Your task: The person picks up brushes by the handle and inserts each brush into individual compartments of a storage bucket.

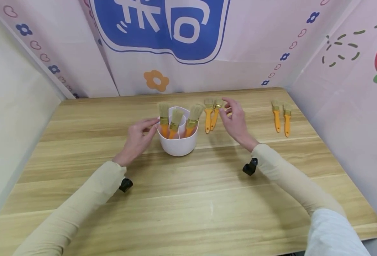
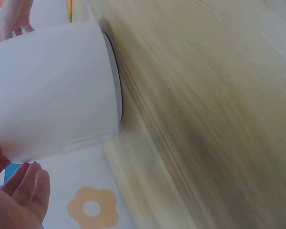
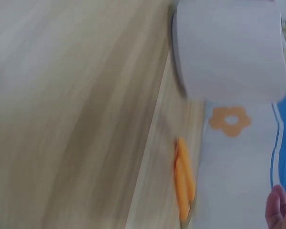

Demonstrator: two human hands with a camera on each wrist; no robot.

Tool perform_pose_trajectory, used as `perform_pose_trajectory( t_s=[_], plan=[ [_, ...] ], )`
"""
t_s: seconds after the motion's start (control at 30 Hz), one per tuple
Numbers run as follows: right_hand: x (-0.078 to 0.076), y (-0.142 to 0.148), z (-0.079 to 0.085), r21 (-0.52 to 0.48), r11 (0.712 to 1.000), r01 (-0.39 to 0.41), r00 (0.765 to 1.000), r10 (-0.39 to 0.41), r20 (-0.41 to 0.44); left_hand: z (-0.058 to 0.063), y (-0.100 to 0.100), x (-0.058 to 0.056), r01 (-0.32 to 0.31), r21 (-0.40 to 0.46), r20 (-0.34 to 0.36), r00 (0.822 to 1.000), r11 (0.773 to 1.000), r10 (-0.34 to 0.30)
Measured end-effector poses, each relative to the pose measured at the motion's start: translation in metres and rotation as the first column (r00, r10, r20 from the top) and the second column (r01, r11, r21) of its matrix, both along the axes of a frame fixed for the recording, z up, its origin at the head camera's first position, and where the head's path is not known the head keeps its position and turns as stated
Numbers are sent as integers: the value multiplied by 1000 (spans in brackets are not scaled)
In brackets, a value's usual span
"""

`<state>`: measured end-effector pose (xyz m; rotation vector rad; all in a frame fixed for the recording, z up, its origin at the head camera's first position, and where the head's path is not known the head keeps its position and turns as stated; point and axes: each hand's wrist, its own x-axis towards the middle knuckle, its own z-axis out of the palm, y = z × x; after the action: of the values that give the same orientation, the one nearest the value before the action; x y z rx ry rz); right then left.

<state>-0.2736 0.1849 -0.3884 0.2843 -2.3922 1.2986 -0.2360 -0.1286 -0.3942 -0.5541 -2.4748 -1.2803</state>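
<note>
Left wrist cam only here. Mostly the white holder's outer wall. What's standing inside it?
Observer: Three paintbrushes, bristles up, in the white divided holder.
Operator: Right hand is cut off in my frame. What's it next to?
Observer: The bristle ends of two orange-handled paintbrushes lying to the right of the holder. Whether it touches them, I can't tell.
Operator: Any other brushes?
Observer: Yes, another pair of paintbrushes, lying farther right, toward the right edge of the wood-grain table.
</note>
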Motion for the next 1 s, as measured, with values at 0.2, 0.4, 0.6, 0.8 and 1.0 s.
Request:
perform_pose_trajectory(
  t_s=[0.2,0.4,0.6,0.8,1.0],
  plan=[
    [-13,45,-5,169,978,125,977,-151,148,4,0,2,13,-60,77,997,998,-8],
    [-20,64,-10,301,947,115,945,-198,261,5,-2,3,105,-205,224,973,973,-58],
    [-32,56,-13,349,935,62,917,-191,350,8,-1,3,141,-312,310,950,940,-40],
    [-46,30,-14,333,943,-7,900,-139,412,8,0,4,156,-293,332,942,943,-52],
    [-59,-3,-11,360,931,-54,899,-112,423,7,-1,5,158,-252,321,944,955,-71]
  ],
)
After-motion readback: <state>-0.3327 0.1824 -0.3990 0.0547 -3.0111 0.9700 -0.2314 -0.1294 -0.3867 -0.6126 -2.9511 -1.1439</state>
